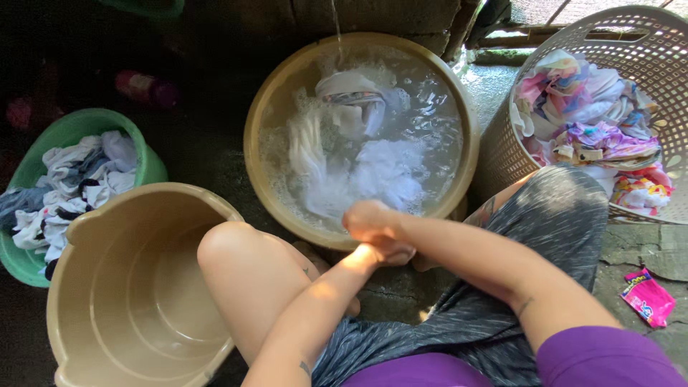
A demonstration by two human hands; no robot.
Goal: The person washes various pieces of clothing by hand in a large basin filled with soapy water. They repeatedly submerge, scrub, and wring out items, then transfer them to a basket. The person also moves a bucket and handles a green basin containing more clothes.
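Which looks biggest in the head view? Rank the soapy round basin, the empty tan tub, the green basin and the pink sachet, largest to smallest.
1. Soapy round basin and empty tan tub: alike in apparent size; the tub is nearer the camera and partly hidden, so no ranking between them.
2. Green basin, cut by the frame edge.
3. Pink sachet.

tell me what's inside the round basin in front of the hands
The basin holds foamy water with white cloth soaking and a striped piece near the top. A thin stream pours in. Foam and cloth hide the bottom.
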